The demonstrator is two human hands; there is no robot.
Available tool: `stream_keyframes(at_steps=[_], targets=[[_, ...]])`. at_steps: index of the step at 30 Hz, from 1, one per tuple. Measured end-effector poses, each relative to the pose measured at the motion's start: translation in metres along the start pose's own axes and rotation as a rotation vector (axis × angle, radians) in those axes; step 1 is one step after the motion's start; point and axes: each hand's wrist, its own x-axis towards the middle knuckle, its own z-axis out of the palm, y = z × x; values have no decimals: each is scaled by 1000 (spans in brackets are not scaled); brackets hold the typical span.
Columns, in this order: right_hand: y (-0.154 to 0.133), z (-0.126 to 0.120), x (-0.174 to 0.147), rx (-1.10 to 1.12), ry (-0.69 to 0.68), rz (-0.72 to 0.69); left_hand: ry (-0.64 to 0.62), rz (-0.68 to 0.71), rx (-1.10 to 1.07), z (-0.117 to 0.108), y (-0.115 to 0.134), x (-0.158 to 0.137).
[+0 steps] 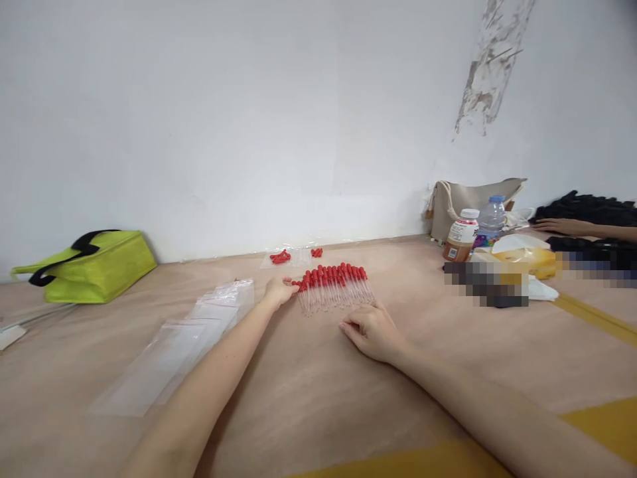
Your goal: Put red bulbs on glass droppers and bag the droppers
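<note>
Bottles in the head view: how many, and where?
2. A white-capped bottle stands at right, in front of the beige bag; a blue-capped clear bottle stands just behind it, to its right. More could be hidden behind the bag.

1. A brown surface (308,392) carries everything.
2. Red-topped clear tubes (321,275), probably droppers, lie in a row.
3. Flat clear bags (169,352) overlap, left.
4. A lime bag (107,269) stands farther left.
5. Two bottles (461,237) stand right.
</note>
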Motion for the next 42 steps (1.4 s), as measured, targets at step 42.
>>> stream_keyframes(at_steps=[42], targets=[[32, -15, -19, 164, -234, -107, -24, 745, 625, -64, -53, -138]])
